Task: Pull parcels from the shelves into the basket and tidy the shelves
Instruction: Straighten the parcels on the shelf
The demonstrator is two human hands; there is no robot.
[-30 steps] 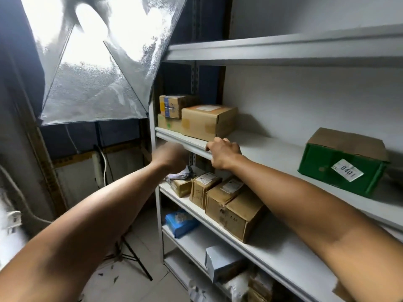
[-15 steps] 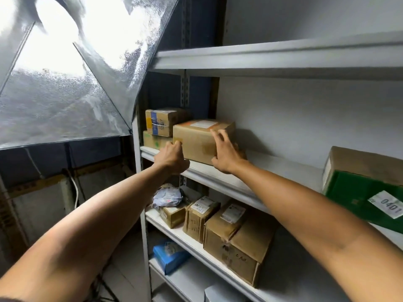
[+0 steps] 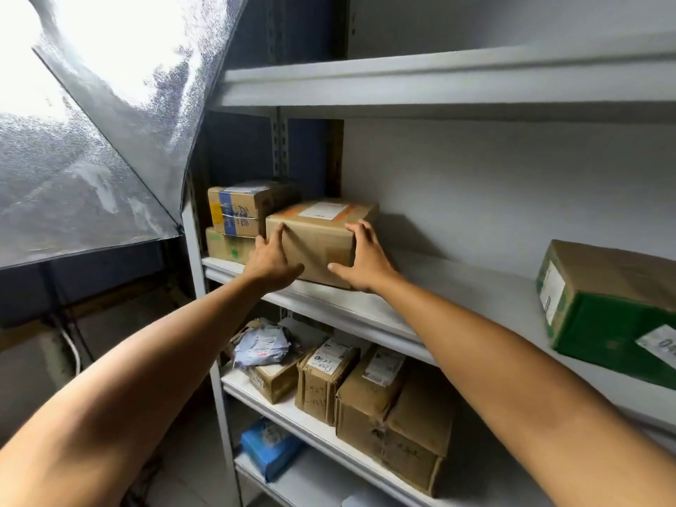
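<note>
**Both hands bracket the box on the middle shelf**

The box (image 3: 314,243) sits at the front edge of the shelf (image 3: 365,309), about 12 o'clock from the person, with two stacked parcels (image 3: 234,223) touching or just beside it at its 9 o'clock. The left hand (image 3: 272,258) presses the box's left front corner, fingers straight, thumb along the lower edge. The right hand (image 3: 365,259) cups the right front corner, fingers spread up the side, thumb low on the front face. Neither hand looks clenched; whether the box is truly gripped or only touched I cannot tell.

The box's long axis runs 9 to 3 across the shelf, so the hands sit at its ends. Both are equally near. The likely pull is straight toward 6 o'clock, off the lip. No basket is in view.
</note>
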